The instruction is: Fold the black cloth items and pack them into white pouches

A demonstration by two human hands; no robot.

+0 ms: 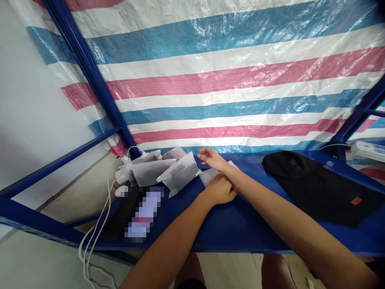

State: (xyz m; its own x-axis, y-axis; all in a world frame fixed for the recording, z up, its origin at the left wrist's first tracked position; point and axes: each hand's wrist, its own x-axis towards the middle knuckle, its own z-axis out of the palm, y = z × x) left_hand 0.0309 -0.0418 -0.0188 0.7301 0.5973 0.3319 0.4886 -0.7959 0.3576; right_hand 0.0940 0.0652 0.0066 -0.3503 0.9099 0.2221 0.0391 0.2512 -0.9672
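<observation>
My left hand (221, 189) is closed in a fist at the near edge of a flat white pouch (207, 176) and seems to grip it, though most of its fingers are hidden. Over it crosses my right forearm, close to the left hand. My right hand (212, 158) holds nothing, its fingers loosely bent and apart, above the gap between the flat pouch and several other pale pouches. One of those, a printed zip pouch (180, 172), leans just left of my hands. Behind it more white pouches (153, 170) lie in a heap.
A blue metal shelf (240, 228) carries everything. Left are a blurred phone-like screen (146, 214), a white round object (121, 191) and white cables (102, 216). Black cloth (325, 188) lies right, beyond it a white power strip (369, 150). Striped plastic sheeting (225, 80) hangs behind.
</observation>
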